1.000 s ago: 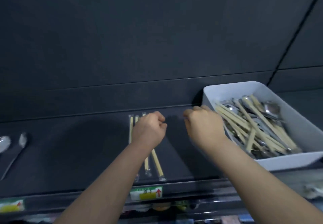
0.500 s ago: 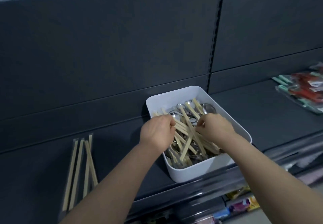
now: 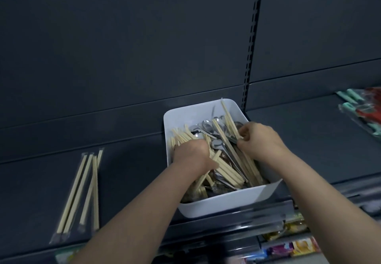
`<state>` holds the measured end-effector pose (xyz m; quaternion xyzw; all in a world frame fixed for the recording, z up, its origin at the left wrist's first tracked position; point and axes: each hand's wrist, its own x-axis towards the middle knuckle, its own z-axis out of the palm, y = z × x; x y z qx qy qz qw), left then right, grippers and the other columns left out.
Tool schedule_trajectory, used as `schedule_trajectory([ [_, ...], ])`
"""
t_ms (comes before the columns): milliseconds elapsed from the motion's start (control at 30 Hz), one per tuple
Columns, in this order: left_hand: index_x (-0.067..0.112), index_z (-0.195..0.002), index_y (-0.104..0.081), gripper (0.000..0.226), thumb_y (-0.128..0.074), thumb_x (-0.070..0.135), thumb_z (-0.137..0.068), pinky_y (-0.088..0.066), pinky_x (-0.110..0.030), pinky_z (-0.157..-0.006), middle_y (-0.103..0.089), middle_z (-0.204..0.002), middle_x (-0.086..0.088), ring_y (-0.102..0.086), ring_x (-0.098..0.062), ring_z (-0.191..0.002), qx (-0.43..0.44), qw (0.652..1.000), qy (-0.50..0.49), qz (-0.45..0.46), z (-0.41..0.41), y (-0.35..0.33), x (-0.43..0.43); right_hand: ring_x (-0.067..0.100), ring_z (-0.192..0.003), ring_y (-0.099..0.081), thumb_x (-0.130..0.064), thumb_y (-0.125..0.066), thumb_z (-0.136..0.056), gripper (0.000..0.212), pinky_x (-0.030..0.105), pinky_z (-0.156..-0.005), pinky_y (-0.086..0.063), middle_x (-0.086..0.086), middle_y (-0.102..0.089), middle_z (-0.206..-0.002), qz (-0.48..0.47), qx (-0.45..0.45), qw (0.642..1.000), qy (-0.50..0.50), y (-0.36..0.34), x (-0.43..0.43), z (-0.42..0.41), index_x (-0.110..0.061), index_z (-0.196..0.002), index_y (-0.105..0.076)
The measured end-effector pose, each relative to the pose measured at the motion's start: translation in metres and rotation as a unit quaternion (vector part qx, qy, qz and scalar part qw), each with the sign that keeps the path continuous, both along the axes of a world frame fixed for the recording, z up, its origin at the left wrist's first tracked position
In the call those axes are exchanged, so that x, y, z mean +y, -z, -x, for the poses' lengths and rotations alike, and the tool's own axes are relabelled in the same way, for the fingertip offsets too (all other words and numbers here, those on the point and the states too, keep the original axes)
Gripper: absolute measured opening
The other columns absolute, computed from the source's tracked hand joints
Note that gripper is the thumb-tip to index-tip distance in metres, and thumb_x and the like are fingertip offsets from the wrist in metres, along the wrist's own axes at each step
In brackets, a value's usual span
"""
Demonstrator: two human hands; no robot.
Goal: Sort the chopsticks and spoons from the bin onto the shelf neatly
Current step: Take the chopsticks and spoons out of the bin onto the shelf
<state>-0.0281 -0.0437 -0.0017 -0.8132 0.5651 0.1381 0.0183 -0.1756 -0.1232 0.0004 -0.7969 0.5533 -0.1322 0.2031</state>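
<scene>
A white bin [image 3: 226, 204] stands on the dark shelf [image 3: 132, 181], holding a jumble of wrapped wooden chopsticks [image 3: 228, 173] and metal spoons [image 3: 208, 126]. Both hands are inside it. My left hand [image 3: 192, 156] is curled down into the pile at the bin's left side, fingers buried among chopsticks. My right hand [image 3: 260, 140] pinches a pair of chopsticks [image 3: 227, 117] that slants up toward the bin's back wall. Left of the bin, several wrapped chopstick pairs [image 3: 82, 193] lie on the shelf, roughly side by side.
The shelf's back panel rises behind, with a slotted upright [image 3: 250, 57] just right of the bin. Packaged items in green and red [image 3: 365, 109] lie on the neighbouring shelf at far right. Colourful packets [image 3: 292, 245] sit on a lower shelf below the front edge.
The view swung right from the laid-out chopsticks to the bin. Both hands went from the shelf into the bin, and the right hand has tilted a chopstick pair up.
</scene>
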Motion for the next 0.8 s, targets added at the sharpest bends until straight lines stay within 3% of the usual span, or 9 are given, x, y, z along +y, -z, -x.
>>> schedule_trajectory([
  [67, 0.018, -0.098, -0.065, 0.024, -0.068, 0.035, -0.082, -0.05, -0.032, -0.074, -0.063, -0.101, -0.001, -0.061, -0.023, -0.095, -0.008, 1.0, -0.006, -0.012, 0.005, 0.002, -0.005, 0.026, -0.096, -0.061, -0.023, -0.057, -0.083, 0.023, 0.029, -0.071, -0.043, 0.0, -0.067, -0.1, -0.012, 0.002, 1.0, -0.01, 0.003, 0.0, 0.003, -0.025, -0.105, -0.062],
  [133, 0.017, -0.077, -0.059, 0.013, -0.067, 0.027, -0.08, -0.047, -0.03, -0.064, -0.059, -0.084, -0.002, -0.059, -0.023, -0.082, -0.001, 1.0, -0.018, -0.004, 0.003, 0.0, -0.005, 0.025, -0.098, -0.06, -0.024, -0.057, -0.083, 0.023, 0.03, -0.073, -0.046, -0.001, -0.066, -0.099, -0.022, 0.005, 0.999, -0.023, 0.006, 0.001, 0.002, -0.025, -0.106, -0.061],
  [200, 0.018, -0.068, -0.053, 0.018, -0.064, 0.028, -0.079, -0.04, -0.027, -0.057, -0.052, -0.071, 0.001, -0.055, -0.021, -0.072, 0.007, 0.999, -0.031, 0.007, -0.004, -0.005, -0.001, 0.024, -0.1, -0.06, -0.024, -0.057, -0.084, 0.022, 0.031, -0.078, -0.049, -0.002, -0.067, -0.101, -0.028, 0.009, 0.999, -0.041, 0.006, 0.004, -0.002, -0.025, -0.106, -0.061],
  [400, 0.019, -0.07, -0.057, 0.012, -0.058, 0.027, -0.078, -0.036, -0.026, -0.052, -0.054, -0.071, 0.002, -0.055, -0.021, -0.07, -0.025, 0.995, -0.091, 0.031, -0.026, -0.023, 0.017, 0.024, -0.105, -0.06, -0.027, -0.059, -0.083, 0.024, 0.031, -0.085, -0.047, 0.0, -0.067, -0.107, -0.035, 0.062, 0.99, -0.122, 0.012, 0.015, -0.039, -0.026, -0.106, -0.065],
  [500, 0.017, -0.058, -0.049, 0.023, -0.058, 0.022, -0.079, -0.031, -0.025, -0.047, -0.049, -0.064, 0.001, -0.049, -0.019, -0.061, -0.014, 0.99, -0.129, 0.052, -0.032, -0.024, 0.021, 0.025, -0.105, -0.059, -0.022, -0.059, -0.083, 0.025, 0.029, -0.078, -0.045, 0.002, -0.065, -0.111, -0.029, 0.084, 0.988, -0.126, 0.018, 0.019, -0.053, -0.023, -0.108, -0.064],
  [633, 0.015, -0.06, -0.049, 0.023, -0.057, 0.019, -0.082, -0.028, -0.025, -0.044, -0.048, -0.063, 0.0, -0.047, -0.018, -0.058, 0.03, 0.982, -0.166, 0.085, -0.035, -0.016, 0.021, 0.026, -0.101, -0.061, -0.024, -0.066, -0.082, 0.024, 0.027, -0.071, -0.041, 0.004, -0.066, -0.108, 0.005, 0.114, 0.985, -0.13, 0.022, 0.02, -0.057, -0.021, -0.106, -0.064],
  [800, 0.01, -0.068, -0.065, 0.017, -0.053, 0.014, -0.079, -0.041, -0.026, -0.051, -0.062, -0.067, -0.004, -0.055, -0.022, -0.061, 0.109, 0.965, -0.192, 0.142, -0.042, -0.01, 0.02, 0.02, -0.087, -0.065, -0.023, -0.07, -0.071, 0.015, 0.023, -0.069, -0.046, -0.004, -0.07, -0.087, -0.037, 0.011, 0.995, -0.093, 0.013, 0.013, -0.05, -0.027, -0.086, -0.07],
])
